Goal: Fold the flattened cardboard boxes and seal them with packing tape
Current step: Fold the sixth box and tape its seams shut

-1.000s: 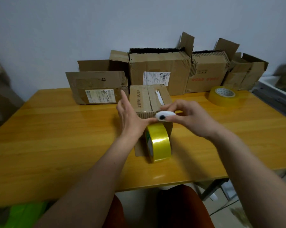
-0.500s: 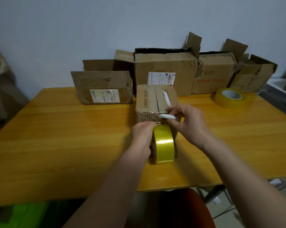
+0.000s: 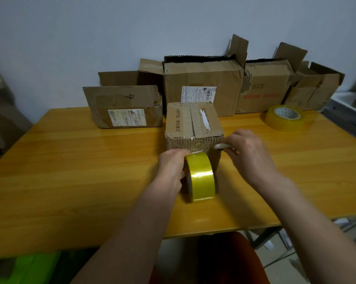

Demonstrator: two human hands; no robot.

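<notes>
Gripping the yellow tape roll (image 3: 200, 177), the left hand (image 3: 172, 167) has lowered it (right hand (image 3: 247, 152) now pinches a white cutter (image 3: 221, 145) beside the box (image 3: 193, 128)).

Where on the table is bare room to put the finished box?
Free: the yellow wooden table left of the small cardboard box, and right of it, before the spare yellow tape roll. Crowded: the back edge, lined with cardboard boxes.

Yellow tape roll (image 3: 200, 177), brown cardboard box (image 3: 193, 124), orange wood-grain table (image 3: 70, 171), white cutter (image 3: 222, 146)
</notes>
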